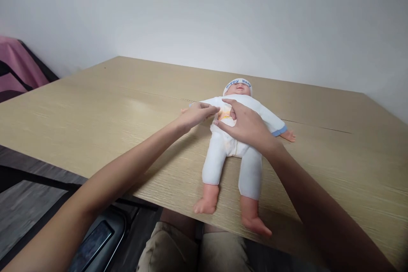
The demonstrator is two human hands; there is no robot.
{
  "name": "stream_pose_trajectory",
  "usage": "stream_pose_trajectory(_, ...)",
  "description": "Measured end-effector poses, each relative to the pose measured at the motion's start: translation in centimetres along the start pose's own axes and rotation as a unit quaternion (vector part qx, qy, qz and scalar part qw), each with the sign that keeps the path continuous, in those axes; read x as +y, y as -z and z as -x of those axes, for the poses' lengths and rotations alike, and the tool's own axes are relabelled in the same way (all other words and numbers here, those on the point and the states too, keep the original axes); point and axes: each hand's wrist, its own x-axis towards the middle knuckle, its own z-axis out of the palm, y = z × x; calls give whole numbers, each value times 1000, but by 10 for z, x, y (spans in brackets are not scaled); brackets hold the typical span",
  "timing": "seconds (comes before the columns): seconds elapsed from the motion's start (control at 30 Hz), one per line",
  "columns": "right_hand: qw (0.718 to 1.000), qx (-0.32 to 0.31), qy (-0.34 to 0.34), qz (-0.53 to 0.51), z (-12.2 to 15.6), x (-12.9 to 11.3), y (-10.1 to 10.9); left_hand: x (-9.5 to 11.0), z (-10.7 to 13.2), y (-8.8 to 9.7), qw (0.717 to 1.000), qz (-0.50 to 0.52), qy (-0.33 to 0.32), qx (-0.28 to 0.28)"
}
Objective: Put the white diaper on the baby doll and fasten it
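A baby doll (245, 104) in a white outfit and a printed cap lies face up on the wooden table, feet toward me. Around its hips is a white diaper (231, 144) with an orange and yellow band at the waist. My left hand (199, 114) has thumb and fingers pinched together at the diaper's waist edge on the left; the fingertips partly hide what is between them. Over the doll's belly rests my right hand (248, 123), its thumb and index finger spread apart around the waistband and its other fingers curled underneath.
The light wooden table (111, 106) reaches back to a pale wall. Pink cloth (19, 61) hangs over something dark at the far left. Below the table's front edge, a phone (94, 242) lies on a grey surface beside my legs.
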Motion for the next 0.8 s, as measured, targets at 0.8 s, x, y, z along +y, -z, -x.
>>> stream_pose_trajectory(0.8,992,77,-36,-88,-5,13,-8,-57,-23,-37,978,149,-142,28)
